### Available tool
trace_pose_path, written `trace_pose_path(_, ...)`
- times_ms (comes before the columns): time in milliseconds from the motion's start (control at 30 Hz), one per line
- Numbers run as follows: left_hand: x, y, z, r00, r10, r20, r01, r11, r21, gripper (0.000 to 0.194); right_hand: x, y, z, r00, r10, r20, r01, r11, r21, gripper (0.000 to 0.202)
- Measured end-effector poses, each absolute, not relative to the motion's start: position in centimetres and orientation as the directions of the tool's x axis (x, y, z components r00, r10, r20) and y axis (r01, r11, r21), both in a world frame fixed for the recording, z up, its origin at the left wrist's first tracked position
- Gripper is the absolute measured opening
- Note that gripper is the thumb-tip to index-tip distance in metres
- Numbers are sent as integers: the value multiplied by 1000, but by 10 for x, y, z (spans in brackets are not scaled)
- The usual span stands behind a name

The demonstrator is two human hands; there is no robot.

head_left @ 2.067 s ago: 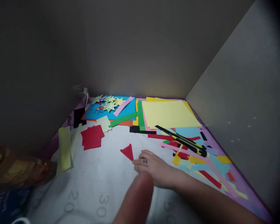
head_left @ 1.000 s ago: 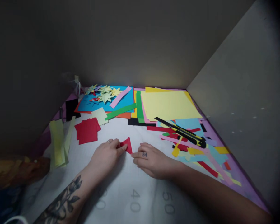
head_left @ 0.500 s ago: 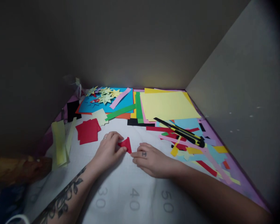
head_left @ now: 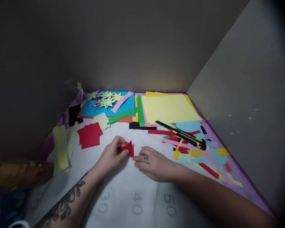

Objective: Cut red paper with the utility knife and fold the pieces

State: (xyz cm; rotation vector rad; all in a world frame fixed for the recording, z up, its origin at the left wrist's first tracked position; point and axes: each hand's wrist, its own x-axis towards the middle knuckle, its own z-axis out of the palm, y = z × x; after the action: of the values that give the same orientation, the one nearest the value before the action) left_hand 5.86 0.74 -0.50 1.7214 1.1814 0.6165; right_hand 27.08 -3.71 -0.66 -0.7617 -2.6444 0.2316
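Note:
A small folded piece of red paper, pointed at its top and lower right corners, is between my two hands over the white surface. My left hand pinches its left side between thumb and bent fingers. My right hand has its fingertips together at the lower right corner of the paper, gripping it there; the exact grip is partly hidden. To the left of my left hand lies a small stack of red paper squares. Pale cut squares lie just behind them.
Folded paper stars rest on blue sheets at the back left. Yellow sheets are stacked at the back right. A black and yellow utility knife lies on colourful scraps. Pale strips lie left. Walls enclose the back and right.
The red paper is tilted up slightly more in my left fingers. My right hand stays at its corner. The view has shifted a little.

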Motion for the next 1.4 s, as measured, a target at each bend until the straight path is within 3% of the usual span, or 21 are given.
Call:
trace_pose_path(100, 61, 7, -10, 362, 929, -80, 385, -71, 920, 21, 270, -38, -10, -730, 572, 374, 479, 819, -316, 20)
trace_pose_path(233, 63, 6, -10, 317, 946, -62, 272, -29, 962, 24, 269, -39, -15, -468, 771, 433, 514, 636, -576, 22)
trace_pose_path(367, 69, -1, -8, 381, 924, -39, 179, -33, 983, 27, 260, -41, -18, -208, 935, 286, 411, 349, -842, 31)
trace_pose_path(467, 74, -8, -6, 418, 908, 5, 144, -72, 987, 28, 249, -42, -18, -155, 978, 143, 227, 176, -958, 43)
trace_pose_path(600, 81, -13, -1, 360, 932, 35, 50, -57, 997, 31, 236, -38, -13, -78, 995, 59, 25, 62, -998, 39)
trace_pose_path(767, 86, -22, 7, 393, 919, -5, -103, 49, 993, 33, 224, -38, 1, 74, 997, 14, -224, 30, -974, 41)
trace_pose_path(900, 86, -36, 5, 344, 939, -20, -47, 39, 998, 29, 214, -49, 0, 119, 992, 31, -239, 59, -969, 40)
trace_pose_path(1100, 82, -54, -10, 212, 973, 89, 74, -107, 992, 27, 211, -64, -19, 161, 978, 132, -192, 162, -968, 36)
trace_pose_path(1400, 81, -65, -15, 206, 954, 218, 264, -269, 926, 25, 220, -63, -31, 157, 961, 229, -107, 247, -963, 33)
